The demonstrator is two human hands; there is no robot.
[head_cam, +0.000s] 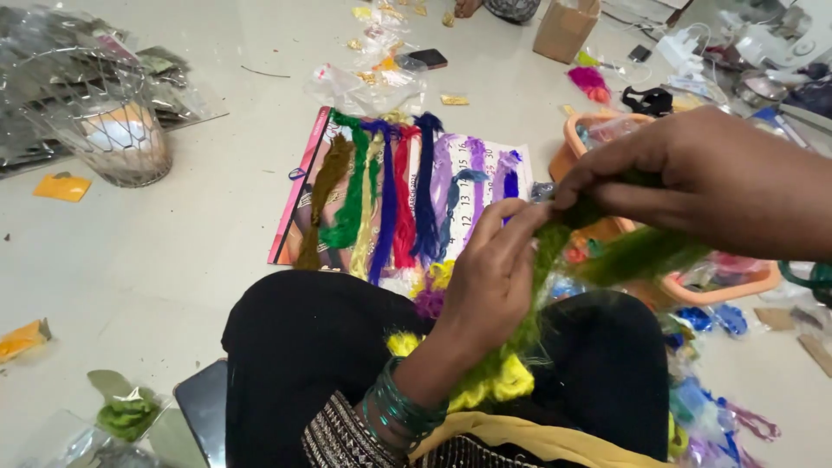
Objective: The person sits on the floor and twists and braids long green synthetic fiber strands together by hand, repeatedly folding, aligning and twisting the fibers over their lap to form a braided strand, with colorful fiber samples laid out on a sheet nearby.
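1. Left hand (pixel 490 277): fingers pinched on a green thread bundle (pixel 607 251), above the lap.
2. Right hand (pixel 702 178): fingertips pressed together on the same bundle, just beyond the left fingers.
3. Card of coloured skeins (pixel 399 195): ahead of the fingers, near edge at the knees.
4. Orange tray (pixel 719 290): directly beneath the right hand.
5. Bare floor (pixel 208 225): open, far left of the fingers.

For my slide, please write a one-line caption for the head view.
Both hands, left and right, pull apart green thread above coloured skeins laid on a printed sheet.
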